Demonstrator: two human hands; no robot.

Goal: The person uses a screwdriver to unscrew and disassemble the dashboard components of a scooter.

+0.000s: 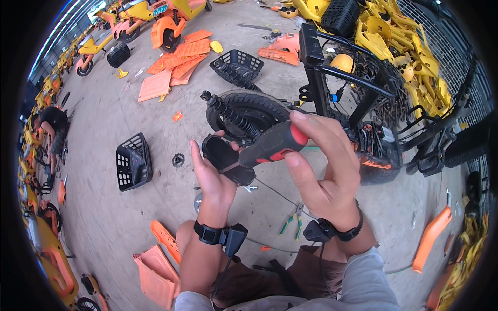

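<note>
My left hand (pixel 211 181) is closed around a small black plastic housing (pixel 217 150), which has a hollow side turned up. In my right hand (pixel 332 168) is a screwdriver (pixel 275 145) with a thick black and red handle, gripped between thumb and fingers near its red butt end. The tool slants down to the left, and its front end meets the housing; I cannot make out the tip. A thin cable (pixel 280 193) runs down from near the housing. Just beyond my hands lies a black wheel (pixel 249 110) with a spring shock absorber (pixel 228 115) beside it.
Green-handled pliers (pixel 291 222) lie on the floor below my hands. A black scooter frame (pixel 316 72) stands at the right. Black baskets (pixel 134 161), a sprocket (pixel 178 160) and orange panels (pixel 181 59) lie around. Yellow parts (pixel 394 36) are heaped far right. Another person (pixel 52 124) bends at the left.
</note>
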